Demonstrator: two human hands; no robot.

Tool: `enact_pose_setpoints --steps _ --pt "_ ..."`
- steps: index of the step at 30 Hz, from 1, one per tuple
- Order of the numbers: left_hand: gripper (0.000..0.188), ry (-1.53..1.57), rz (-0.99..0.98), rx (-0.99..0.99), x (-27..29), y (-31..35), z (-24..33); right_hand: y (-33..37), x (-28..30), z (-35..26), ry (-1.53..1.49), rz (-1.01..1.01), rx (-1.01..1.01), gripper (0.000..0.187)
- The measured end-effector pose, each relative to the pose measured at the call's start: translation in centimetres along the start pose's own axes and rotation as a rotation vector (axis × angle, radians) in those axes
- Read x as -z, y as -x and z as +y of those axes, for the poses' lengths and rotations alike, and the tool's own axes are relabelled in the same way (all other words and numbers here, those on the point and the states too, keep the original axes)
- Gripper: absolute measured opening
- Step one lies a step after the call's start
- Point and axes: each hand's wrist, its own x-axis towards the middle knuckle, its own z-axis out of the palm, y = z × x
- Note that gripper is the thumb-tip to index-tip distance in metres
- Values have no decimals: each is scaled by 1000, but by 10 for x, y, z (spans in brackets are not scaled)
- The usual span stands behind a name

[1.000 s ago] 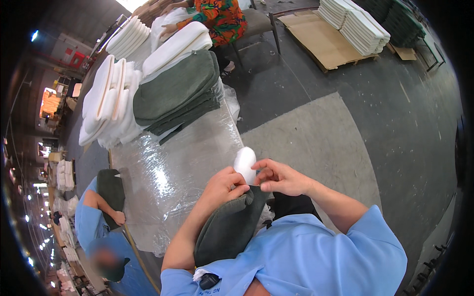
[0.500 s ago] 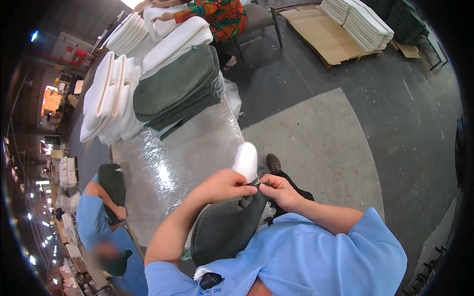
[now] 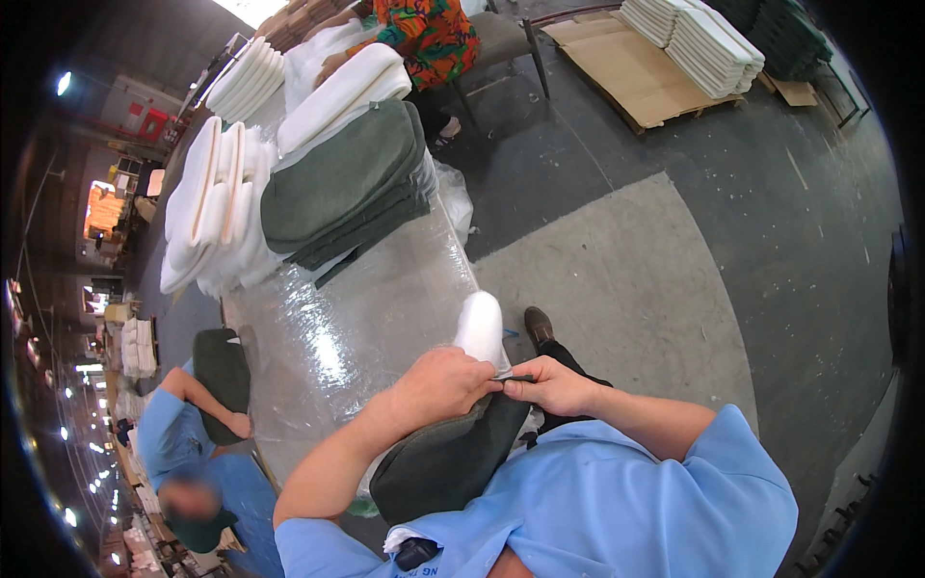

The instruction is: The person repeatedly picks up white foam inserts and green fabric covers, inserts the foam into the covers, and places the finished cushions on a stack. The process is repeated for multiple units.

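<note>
A plastic-wrapped grey desk (image 3: pixel 371 308) carries a stack of dark green fabric covers (image 3: pixel 337 183). Against the person's front rests another dark green fabric cover (image 3: pixel 438 472), a rounded white cushion (image 3: pixel 480 323) jutting beyond its edge, which the left hand (image 3: pixel 448 385) and right hand (image 3: pixel 554 387) pinch, fingers closed.

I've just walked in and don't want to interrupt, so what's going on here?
The person's left hand and right hand pinch the edge of a rounded dark green fabric piece, close together. A rounded white pad sticks out just beyond them. Further along the plastic-wrapped table, a stack of dark green fabric pieces lies beside stacked white pads. To the left, a co-worker in a blue shirt holds another dark green fabric piece.
</note>
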Motion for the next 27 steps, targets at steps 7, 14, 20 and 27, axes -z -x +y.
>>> enact_pose_setpoints --steps 7,14,20,27 --pt "43 65 -202 218 30 -3 13 4 -15 -8 390 196 97 31" --pt "30 -132 -105 101 23 -8 -6 -6 -12 -7 878 386 479 25" --pt "29 26 255 -133 -1 -18 -51 -35 23 -24 1080 223 458 26" --pt "25 234 221 -116 -9 -32 -85 -60 50 -48 911 5 356 30"
